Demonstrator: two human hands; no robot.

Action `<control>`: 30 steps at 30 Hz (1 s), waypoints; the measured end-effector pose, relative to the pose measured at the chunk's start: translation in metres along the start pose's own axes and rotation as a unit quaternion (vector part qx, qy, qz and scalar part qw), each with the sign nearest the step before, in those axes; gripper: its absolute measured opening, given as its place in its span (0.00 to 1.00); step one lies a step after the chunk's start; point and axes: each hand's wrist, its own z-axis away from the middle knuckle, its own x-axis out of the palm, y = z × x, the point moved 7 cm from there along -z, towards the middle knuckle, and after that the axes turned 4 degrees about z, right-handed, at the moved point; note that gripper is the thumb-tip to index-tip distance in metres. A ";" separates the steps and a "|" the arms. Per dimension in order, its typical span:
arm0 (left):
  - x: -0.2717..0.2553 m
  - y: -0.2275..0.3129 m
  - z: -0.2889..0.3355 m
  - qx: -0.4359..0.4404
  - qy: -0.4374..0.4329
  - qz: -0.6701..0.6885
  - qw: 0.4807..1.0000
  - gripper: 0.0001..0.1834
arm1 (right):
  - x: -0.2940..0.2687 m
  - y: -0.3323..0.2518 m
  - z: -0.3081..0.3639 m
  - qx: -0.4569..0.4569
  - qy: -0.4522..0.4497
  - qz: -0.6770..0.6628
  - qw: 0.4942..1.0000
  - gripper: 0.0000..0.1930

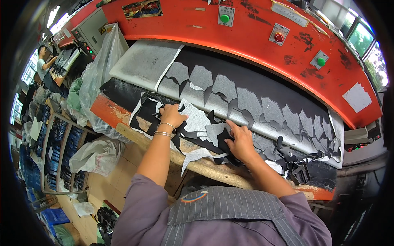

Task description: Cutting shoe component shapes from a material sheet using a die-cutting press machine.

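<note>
My left hand [172,116] rests on a black cut-out scrap sheet [146,110] with white edges, its fingers bent down and its thumb apart. Beside that thumb lies a small stack of light grey cut pieces [194,119]. My right hand [243,142] touches a black piece [223,137] next to a grey piece [214,132], thumb and forefinger spread. A long black sheet with grey backing [230,59] lies beyond my hands, with a row of shapes cut through it. White and grey scraps [198,156] hang over the near edge.
A red machine beam [246,35] with green buttons [224,18] and a red button [279,37] spans the far side. Wooden rail [213,172] edges the bench near me. Black scraps [287,153] pile at right. A clear plastic bag [102,78], shelves [61,151] and another person [45,67] are left.
</note>
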 end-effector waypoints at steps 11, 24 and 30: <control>-0.032 -0.003 0.066 0.138 0.142 0.601 0.774 0.15 | -0.087 -0.043 -0.002 -0.113 0.242 -0.151 0.952 0.13; 0.085 -0.026 0.283 -0.009 0.146 0.841 0.520 0.16 | 0.027 -0.160 0.112 -0.567 -0.064 -0.031 0.821 0.21; 0.039 -0.037 0.402 0.084 0.408 0.848 0.329 0.17 | -0.049 -0.138 0.117 -0.625 -0.042 -0.068 0.777 0.24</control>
